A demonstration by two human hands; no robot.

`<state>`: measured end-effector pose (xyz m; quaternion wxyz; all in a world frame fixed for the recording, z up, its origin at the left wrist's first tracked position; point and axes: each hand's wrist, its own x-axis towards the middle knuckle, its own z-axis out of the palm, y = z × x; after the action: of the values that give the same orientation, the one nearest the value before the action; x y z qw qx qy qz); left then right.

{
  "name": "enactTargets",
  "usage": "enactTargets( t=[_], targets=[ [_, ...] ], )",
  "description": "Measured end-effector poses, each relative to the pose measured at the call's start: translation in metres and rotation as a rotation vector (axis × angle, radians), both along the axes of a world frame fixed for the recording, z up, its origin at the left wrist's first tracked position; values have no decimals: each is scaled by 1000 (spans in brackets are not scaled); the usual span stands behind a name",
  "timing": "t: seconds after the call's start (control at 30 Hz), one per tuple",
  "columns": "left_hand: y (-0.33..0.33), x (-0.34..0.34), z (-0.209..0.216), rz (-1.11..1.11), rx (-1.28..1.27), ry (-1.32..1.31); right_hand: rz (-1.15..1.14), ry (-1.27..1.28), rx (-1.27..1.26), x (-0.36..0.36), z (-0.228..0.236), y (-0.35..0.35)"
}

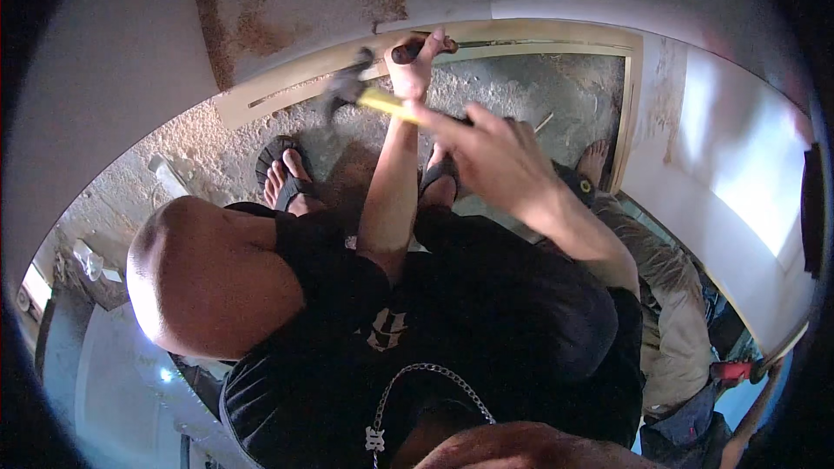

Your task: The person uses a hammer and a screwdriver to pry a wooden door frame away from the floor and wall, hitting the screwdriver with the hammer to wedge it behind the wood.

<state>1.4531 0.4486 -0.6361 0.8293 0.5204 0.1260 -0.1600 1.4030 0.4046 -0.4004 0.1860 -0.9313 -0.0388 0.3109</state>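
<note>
At 12 o'clock, where the pale wooden frame point(233, 108) arcs across your view, your left hand point(410, 78) is clamped on a dark-handled tool point(405, 54). Its working tip is hidden, so you cannot tell whether it bites the wood. A narrow slot point(287, 92) already shows in the frame at about 10 o'clock, and a long dark groove line runs along the piece toward 1 o'clock. Pale wood chips point(213, 152) lie thick on the floor around 10 o'clock, so a fair share of the cutting looks done. How deep the cuts go, or how much is left under your fist, does not show; the position of both tools suggests the work there is not finished.

Your left forearm rises almost straight from 6 toward 12, the fist against the frame with the thumb pointing up. Your right forearm slants in from 4 o'clock with the elbow bent, and your right hand point(497, 149) is wrapped round the yellow-handled hammer point(382, 103), one digit laid along its grip. The blurred head points toward 11 o'clock, left of your other wrist, apart from the dark handle's butt
</note>
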Motion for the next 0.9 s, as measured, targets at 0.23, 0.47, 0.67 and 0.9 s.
enactTargets(
  t=[0.23,0.47,0.67,0.9],
  targets=[
    [0,-1,-8,15,16,-28,43,-4,-19,-1,13,8],
    [-2,-7,-33,35,-291,-6,-67,36,-238,18,4,-10],
    [-11,-6,1,51,-97,-37,-112,-86,36,-13,7,-19],
    [-21,-15,-39,205,-488,123,-538,-403,261,-107,-22,-56]
  ],
)
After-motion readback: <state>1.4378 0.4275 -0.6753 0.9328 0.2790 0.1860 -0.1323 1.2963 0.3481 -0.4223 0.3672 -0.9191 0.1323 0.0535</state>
